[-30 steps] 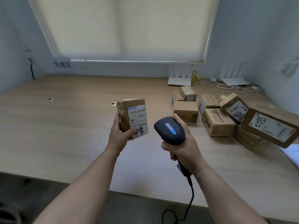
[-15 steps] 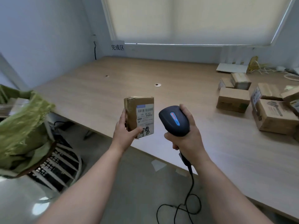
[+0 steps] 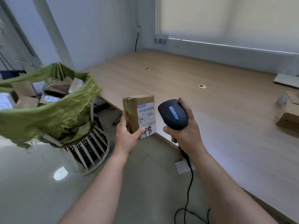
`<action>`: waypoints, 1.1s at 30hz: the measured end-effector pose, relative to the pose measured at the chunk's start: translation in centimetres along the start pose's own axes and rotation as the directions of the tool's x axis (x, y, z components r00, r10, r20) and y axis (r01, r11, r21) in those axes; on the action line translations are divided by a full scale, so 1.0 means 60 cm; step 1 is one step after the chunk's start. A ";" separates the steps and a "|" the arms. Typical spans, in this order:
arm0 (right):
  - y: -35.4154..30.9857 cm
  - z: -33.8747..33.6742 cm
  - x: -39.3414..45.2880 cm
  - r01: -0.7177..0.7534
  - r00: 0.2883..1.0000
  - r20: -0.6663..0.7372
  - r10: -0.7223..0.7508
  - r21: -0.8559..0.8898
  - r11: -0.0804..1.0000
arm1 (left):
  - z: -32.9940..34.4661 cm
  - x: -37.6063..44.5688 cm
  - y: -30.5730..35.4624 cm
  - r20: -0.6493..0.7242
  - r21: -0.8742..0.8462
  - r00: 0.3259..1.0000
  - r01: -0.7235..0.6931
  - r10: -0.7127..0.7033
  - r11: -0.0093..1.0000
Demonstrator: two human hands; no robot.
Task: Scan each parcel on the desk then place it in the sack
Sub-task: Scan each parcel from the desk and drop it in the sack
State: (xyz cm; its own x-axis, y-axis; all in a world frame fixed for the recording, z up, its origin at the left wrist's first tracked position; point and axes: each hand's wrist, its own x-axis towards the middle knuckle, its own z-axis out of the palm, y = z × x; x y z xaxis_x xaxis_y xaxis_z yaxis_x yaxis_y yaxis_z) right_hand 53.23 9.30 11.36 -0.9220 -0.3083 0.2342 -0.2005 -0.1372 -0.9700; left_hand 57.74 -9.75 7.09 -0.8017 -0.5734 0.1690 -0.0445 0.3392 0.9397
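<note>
A wide desk (image 3: 226, 120) with a pale wood-grain top fills the right half of the view, running back to a grey-blue wall under a window covered by a cream blind (image 3: 226, 20). Two small round cable holes (image 3: 202, 86) sit in the desk top. A white sign (image 3: 160, 41) with dark printed characters is stuck to the wall below the blind's left corner, and a dark cord hangs down the wall in the corner beside it. At the far right edge of the desk lie a few brown boxes (image 3: 288, 120), partly cut off, and a flat white object behind them.

The floor (image 3: 32, 183) is glossy pale grey tile with a bright reflection on it. To the left stands a green woven sack (image 3: 53, 113), its mouth open and held over a white slatted frame (image 3: 90, 149); several cardboard parcels lie inside it.

The left hand (image 3: 127, 135) holds a small brown parcel (image 3: 139, 115) upright over the desk's near edge, thumb across the front lower corner and fingers wrapped behind, with its white barcode label facing the camera. The right hand (image 3: 186, 130) grips the handle of a black scanner (image 3: 173, 114) just beside the parcel, fingers curled round it; its black cable (image 3: 188, 183) trails down to the floor.
</note>
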 end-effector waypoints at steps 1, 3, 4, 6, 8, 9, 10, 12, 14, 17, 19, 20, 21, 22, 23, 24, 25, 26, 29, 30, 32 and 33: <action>0.003 0.029 0.009 0.005 1.000 0.018 -0.005 -0.002 1.000 | -0.024 0.014 -0.008 -0.021 -0.001 1.000 0.006 -0.006 1.000; 0.010 0.088 0.029 0.019 0.999 0.045 -0.019 0.004 1.000 | -0.074 0.044 -0.022 -0.059 -0.007 0.998 0.011 -0.011 1.000; 0.014 0.117 0.038 0.031 0.998 0.060 -0.031 0.010 0.999 | -0.099 0.059 -0.027 -0.074 0.001 0.997 0.007 -0.007 1.000; 0.022 0.173 0.058 0.056 0.994 0.095 -0.056 0.003 0.998 | -0.148 0.089 -0.039 -0.098 0.026 0.995 -0.014 0.016 1.000; 0.030 0.228 0.077 0.076 0.989 0.125 -0.074 -0.012 0.997 | -0.196 0.116 -0.051 -0.134 0.065 0.991 -0.022 0.031 0.998; 0.032 0.255 0.086 0.085 0.987 0.135 -0.083 -0.008 0.996 | -0.218 0.130 -0.059 -0.147 0.085 0.989 -0.021 0.033 0.996; 0.035 0.281 0.095 0.091 0.986 0.142 -0.090 0.000 0.996 | -0.240 0.143 -0.065 -0.158 0.098 0.987 -0.017 0.033 0.995; 0.040 0.331 0.111 0.092 0.982 0.164 -0.094 0.018 0.996 | -0.282 0.169 -0.082 -0.169 0.121 0.985 -0.022 0.042 0.992; 0.046 0.376 0.128 0.081 0.977 0.196 -0.085 0.028 0.996 | -0.319 0.192 -0.097 -0.190 0.133 0.981 -0.014 0.039 0.991; 0.055 0.430 0.161 0.084 0.964 0.248 -0.090 0.035 0.996 | -0.363 0.226 -0.108 -0.242 0.138 0.970 -0.002 0.035 0.990; 0.062 0.461 0.189 0.106 0.954 0.280 -0.109 0.026 0.994 | -0.383 0.248 -0.114 -0.266 0.147 0.963 0.004 0.035 0.989; 0.066 0.478 0.203 0.114 0.950 0.290 -0.116 0.025 0.993 | -0.392 0.260 -0.117 -0.272 0.156 0.962 0.010 0.033 0.988; 0.070 0.493 0.217 0.120 0.949 0.291 -0.123 0.029 0.992 | -0.400 0.273 -0.122 -0.279 0.160 0.960 0.019 0.026 0.987; 0.074 0.508 0.232 0.127 0.948 0.290 -0.131 0.035 0.991 | -0.408 0.287 -0.128 -0.290 0.158 0.957 0.028 0.019 0.987; 0.079 0.522 0.247 0.135 0.946 0.293 -0.142 0.043 0.990 | -0.416 0.302 -0.133 -0.301 0.157 0.954 0.033 0.016 0.987; 0.084 0.536 0.263 0.143 0.942 0.301 -0.151 0.048 0.989 | -0.424 0.318 -0.136 -0.310 0.161 0.951 0.031 0.020 0.987; 0.089 0.550 0.280 0.150 0.936 0.314 -0.158 0.051 0.987 | -0.431 0.334 -0.137 -0.318 0.167 0.948 0.034 0.021 0.985; 0.092 0.565 0.298 0.153 0.933 0.322 -0.163 0.056 0.987 | -0.440 0.351 -0.139 -0.327 0.173 0.945 0.041 0.018 0.984; 0.101 0.610 0.357 0.162 0.929 0.323 -0.181 0.082 0.983 | -0.468 0.410 -0.141 -0.360 0.205 0.933 0.068 0.010 0.976; 0.103 0.626 0.377 0.158 0.926 0.331 -0.181 0.094 0.983 | -0.478 0.432 -0.142 -0.377 0.217 0.926 0.080 0.008 0.973; 0.109 0.656 0.415 0.136 0.917 0.364 -0.163 0.099 0.986 | -0.497 0.471 -0.148 -0.405 0.240 0.914 0.108 -0.002 0.965; 0.113 0.668 0.432 0.125 0.913 0.378 -0.153 0.099 0.987 | -0.504 0.486 -0.152 -0.417 0.248 0.909 0.125 -0.010 0.961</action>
State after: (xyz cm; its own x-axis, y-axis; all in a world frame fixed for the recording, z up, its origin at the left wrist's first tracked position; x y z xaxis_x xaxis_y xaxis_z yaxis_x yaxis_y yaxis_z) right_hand 41.27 -37.37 13.42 -0.6860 -0.6163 0.3868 -0.2803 -0.2666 -0.9221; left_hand 52.79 -52.16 12.44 -0.4792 -0.8358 0.2681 -0.2909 0.4394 0.8499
